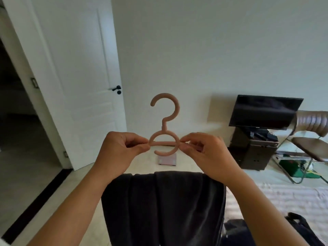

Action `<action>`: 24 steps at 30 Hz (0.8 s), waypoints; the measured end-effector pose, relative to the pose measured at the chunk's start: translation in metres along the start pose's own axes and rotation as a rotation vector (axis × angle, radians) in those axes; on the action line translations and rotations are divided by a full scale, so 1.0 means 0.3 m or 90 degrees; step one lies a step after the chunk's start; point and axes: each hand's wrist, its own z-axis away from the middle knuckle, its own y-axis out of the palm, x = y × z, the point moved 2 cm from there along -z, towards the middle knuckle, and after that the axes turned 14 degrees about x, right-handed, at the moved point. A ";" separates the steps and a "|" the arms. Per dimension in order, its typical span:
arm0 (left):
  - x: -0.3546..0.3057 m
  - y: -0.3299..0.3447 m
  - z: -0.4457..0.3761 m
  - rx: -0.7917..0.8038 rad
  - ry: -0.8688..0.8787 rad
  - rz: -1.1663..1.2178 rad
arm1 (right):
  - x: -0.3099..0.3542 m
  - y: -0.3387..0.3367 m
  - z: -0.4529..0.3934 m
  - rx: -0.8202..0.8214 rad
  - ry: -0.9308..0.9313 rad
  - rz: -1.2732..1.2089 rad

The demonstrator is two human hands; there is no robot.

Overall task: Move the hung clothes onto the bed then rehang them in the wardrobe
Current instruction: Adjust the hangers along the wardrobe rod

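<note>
Bed [292,197] ran along my right, pale striped cover. A dark bundle, maybe more clothes, lay at its near edge, too dim to tell.

Dark garment [163,206] hung dead centre below my hands, draped as a wide flat panel, top fold running left-right, length dropping straight down out of frame. I couldn't see what carried it at the fold: my forearms crossed in front, so no call on whether it sat on an arm or on something else.

Pink hanger [165,128] was up at chest line, directly above that top fold and well clear of it, not touching cloth. Hook pointed up, open side to my left. Its ring-and-bar body lay left-right, parallel to the garment's fold.

Left hand [120,150] had a pinching grip on the left end of the hanger's bar, thumb and forefinger pressed on it, other fingers curled in. Right hand [204,150] mirrored it on the right end, same pinch. Both sat equally near the garment, so neither had the edge.

My read: rehang phase, hanger not yet in the garment. The coming move turned on the vertical gap. Hanger needed to go straight down to the fold, axes already aligned.
</note>
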 end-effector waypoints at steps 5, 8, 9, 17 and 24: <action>0.111 -0.294 0.163 -0.053 -0.029 -0.015 | 0.239 0.217 -0.138 0.035 -0.063 -0.022; 0.171 -0.459 0.260 -0.090 -0.043 -0.028 | 0.378 0.343 -0.215 0.060 -0.097 -0.043; 0.191 -0.513 0.292 -0.109 -0.047 -0.037 | 0.423 0.386 -0.240 0.070 -0.112 -0.044; 0.289 -0.889 0.527 -0.222 -0.087 -0.127 | 0.768 0.668 -0.424 0.168 -0.208 -0.063; 0.358 -1.198 0.727 -0.342 -0.132 -0.174 | 1.089 0.926 -0.582 0.231 -0.335 -0.103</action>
